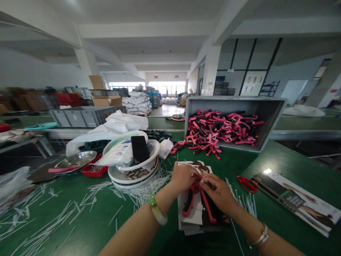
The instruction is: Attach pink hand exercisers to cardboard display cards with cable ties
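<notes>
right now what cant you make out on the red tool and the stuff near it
All from the head view:
the red tool's working end: hidden by the left hand and right hand
the card under it: print partly covered by the tool and hands
the metal bits in the bowl: too small to identify
the booklet: small print too small to read

On the table (293, 160), a handled tool (195, 188) sits on a stack of cards (190, 217), between the person's left hand (182, 177) and right hand (215, 192). Scissors (246, 184) lie just to the right, with a printed sheet (293, 202) beyond them. A stack of bowls (133, 183) stands left; a tilted crate (234, 101) sits behind.
</notes>
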Demonstrator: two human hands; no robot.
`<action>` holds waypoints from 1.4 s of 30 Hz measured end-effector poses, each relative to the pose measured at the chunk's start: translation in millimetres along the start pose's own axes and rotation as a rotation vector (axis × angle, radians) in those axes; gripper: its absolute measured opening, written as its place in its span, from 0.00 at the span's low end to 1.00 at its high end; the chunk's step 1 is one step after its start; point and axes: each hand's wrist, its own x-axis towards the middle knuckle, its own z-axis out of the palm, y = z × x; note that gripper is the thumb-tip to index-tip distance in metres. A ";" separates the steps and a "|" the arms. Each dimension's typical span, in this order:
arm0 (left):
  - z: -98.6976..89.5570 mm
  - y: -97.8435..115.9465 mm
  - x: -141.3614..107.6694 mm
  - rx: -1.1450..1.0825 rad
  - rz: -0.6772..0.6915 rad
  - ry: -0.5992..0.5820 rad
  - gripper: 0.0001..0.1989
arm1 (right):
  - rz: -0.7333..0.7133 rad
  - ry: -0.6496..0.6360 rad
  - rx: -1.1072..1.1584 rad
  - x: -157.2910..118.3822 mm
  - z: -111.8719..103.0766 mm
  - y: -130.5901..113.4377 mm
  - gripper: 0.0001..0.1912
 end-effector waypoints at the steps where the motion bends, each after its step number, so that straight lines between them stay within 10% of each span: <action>1: 0.7 -0.1 -4.1 0.010 0.029 0.015 0.10 | 0.038 0.028 0.037 -0.4 3.5 0.7 0.11; 42: 13.6 -4.1 -21.9 -0.023 0.116 0.151 0.08 | 0.106 0.032 0.165 -7.8 10.7 -4.9 0.13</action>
